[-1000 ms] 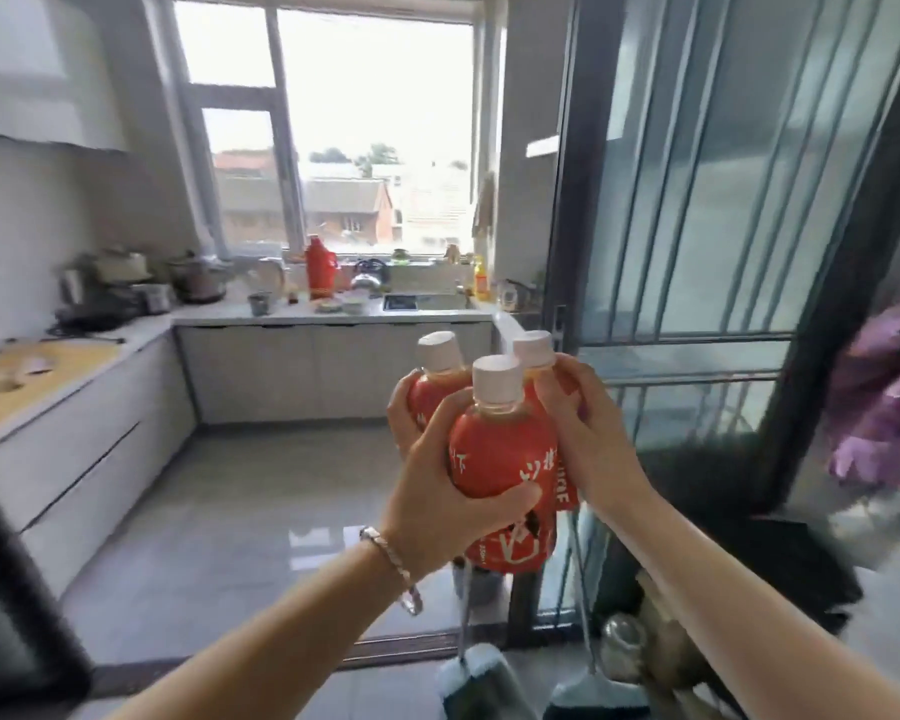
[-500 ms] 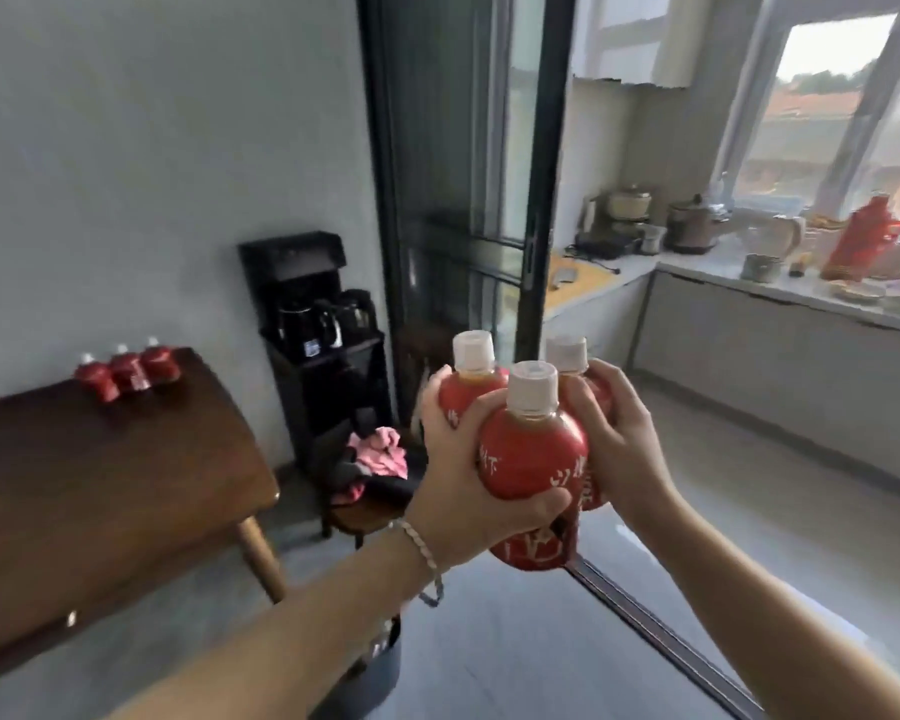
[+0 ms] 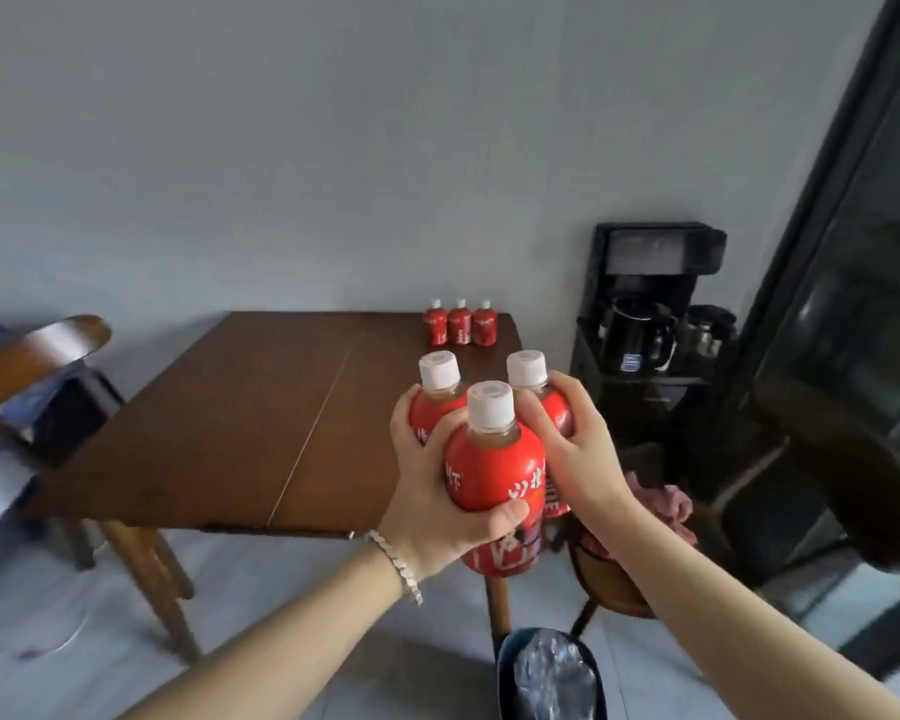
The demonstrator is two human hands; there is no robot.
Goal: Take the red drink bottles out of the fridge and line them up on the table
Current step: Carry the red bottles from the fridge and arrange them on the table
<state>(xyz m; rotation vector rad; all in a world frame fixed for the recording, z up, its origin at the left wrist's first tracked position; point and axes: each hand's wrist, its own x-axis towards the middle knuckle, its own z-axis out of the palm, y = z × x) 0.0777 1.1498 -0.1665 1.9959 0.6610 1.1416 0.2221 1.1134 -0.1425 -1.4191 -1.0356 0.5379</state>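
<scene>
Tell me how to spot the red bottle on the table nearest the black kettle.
Find the brown wooden table against the grey wall. At its far right corner, three small white-capped red bottles stand in a row. Yours is the right-end bottle, closest to the black kettle.

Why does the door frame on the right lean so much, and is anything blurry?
Head view: the wide-angle lens tilts the door frame near the edge; the chair at the left edge is smeared; the held bottles look fairly sharp, the far bottles on the table small and soft; light is even, no hard shadows.
</scene>
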